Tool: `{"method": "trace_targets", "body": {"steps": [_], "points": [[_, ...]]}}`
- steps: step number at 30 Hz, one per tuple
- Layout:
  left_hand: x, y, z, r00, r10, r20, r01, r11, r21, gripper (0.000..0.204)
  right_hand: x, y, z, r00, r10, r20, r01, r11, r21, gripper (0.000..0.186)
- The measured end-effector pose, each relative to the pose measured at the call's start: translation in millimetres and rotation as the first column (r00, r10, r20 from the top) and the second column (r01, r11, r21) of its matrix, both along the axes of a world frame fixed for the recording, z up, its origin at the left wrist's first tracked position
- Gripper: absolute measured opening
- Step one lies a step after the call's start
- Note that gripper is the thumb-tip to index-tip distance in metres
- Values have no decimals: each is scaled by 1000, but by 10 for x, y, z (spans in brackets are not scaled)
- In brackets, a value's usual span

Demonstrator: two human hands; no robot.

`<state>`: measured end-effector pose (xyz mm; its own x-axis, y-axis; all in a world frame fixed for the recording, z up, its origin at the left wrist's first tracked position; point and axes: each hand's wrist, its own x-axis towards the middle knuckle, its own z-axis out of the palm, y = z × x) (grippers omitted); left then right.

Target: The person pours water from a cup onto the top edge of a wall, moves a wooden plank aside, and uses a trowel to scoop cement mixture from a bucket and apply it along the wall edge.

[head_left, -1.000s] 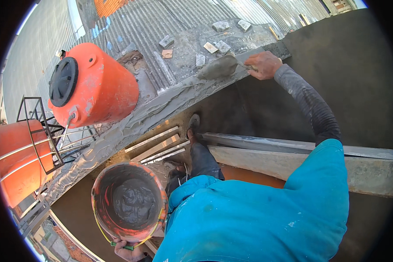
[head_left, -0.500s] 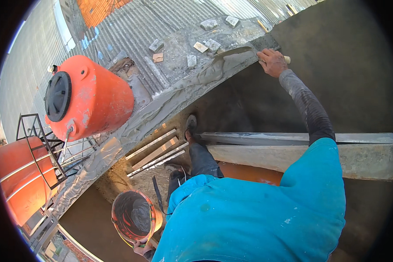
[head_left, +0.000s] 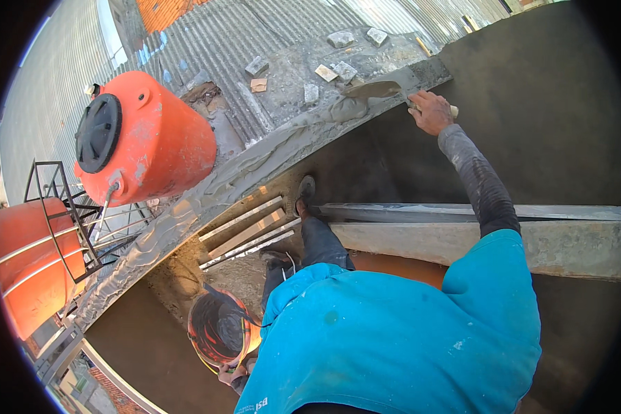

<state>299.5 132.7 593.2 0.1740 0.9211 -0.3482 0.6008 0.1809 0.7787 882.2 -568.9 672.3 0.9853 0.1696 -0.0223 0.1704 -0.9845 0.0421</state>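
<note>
Trowel (head_left: 381, 89) is held in curled right fingers (head_left: 419, 103) (left fingers (head_left: 226, 373) clasp a bucket (head_left: 254, 337)).

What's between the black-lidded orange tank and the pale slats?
In the head view, a ledge coated with grey mortar runs diagonally between the tank and the slats.

Grey mortar (head_left: 255, 159) coats a long wall top (head_left: 433, 70), a trowel blade (head_left: 379, 88) resting against it. Beside the wall, broken block pieces (head_left: 340, 38) lie scattered across a gritty grey ledge (head_left: 291, 81).
</note>
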Motion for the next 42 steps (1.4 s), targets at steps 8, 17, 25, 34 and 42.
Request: {"method": "trace_targets", "body": {"steps": [8,17,25,34,42], "points": [[-79,-21,-126,993,116,32,-113,990,-88,19,-98,365,-176,973,221,68,-223,975,17,30],[-720,540,-694,992,-18,121,52,957,-284,22,-90,938,-147,907,372,199,-394,916,82,26],[-616,494,-609,975,-223,19,223,958,-181,11,533,508,594,872,157,-464,-207,977,-58,36],[-403,560,-685,999,6,42,2,978,-209,8,915,231,310,815,256,-520,-304,953,-7,35],[206,117,-361,992,-119,-49,113,987,-110,18,898,-699,303,921,95,-378,-141,985,-96,35]]}}
